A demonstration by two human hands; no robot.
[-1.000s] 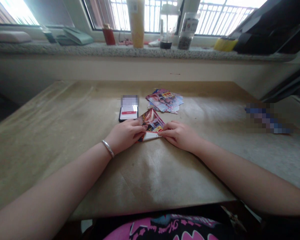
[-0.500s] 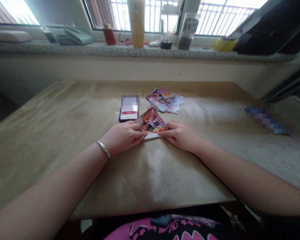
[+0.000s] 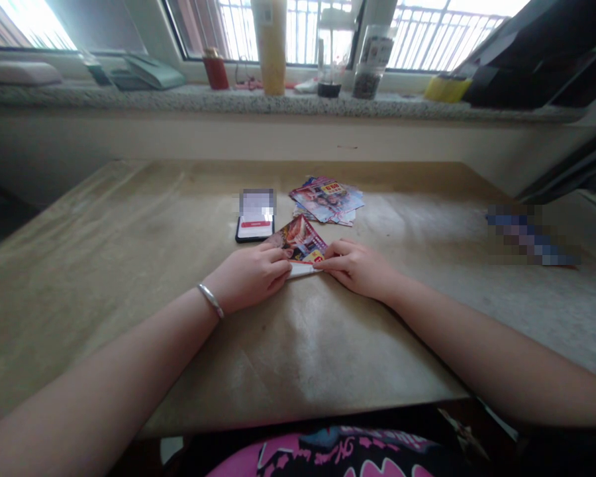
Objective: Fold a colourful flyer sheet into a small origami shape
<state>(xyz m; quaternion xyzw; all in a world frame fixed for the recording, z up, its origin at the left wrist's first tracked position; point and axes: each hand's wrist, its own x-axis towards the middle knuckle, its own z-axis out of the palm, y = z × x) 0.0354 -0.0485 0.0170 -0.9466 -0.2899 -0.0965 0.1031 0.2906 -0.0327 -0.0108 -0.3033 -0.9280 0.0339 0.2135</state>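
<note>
A glossy printed sheet of paper (image 3: pixel 299 240), mostly red with coloured pictures, lies on the table between my hands. Its near edge is folded over and shows a white strip. My left hand (image 3: pixel 253 277), below a silver bangle, has its fingers closed on the left end of that fold. At the right end, my right hand (image 3: pixel 352 266) pinches the same strip, thumb and fingers pressed together. The undersides of the fingers are hidden. Just beyond the sheet sits a fanned pile of similar printed sheets (image 3: pixel 326 200).
A phone (image 3: pixel 255 228) with a lit screen lies left of the pile. A blurred blue-purple item (image 3: pixel 531 237) rests on the table (image 3: pixel 298 358) at far right. Along the stone windowsill (image 3: pixel 144 98) stand a red bottle (image 3: pixel 215 69), a yellow cylinder (image 3: pixel 273 53) and clear containers.
My left hand has shifted very slightly, its wrist and bangle a little to the right. My right hand and the sheet stay nearly where they were.
</note>
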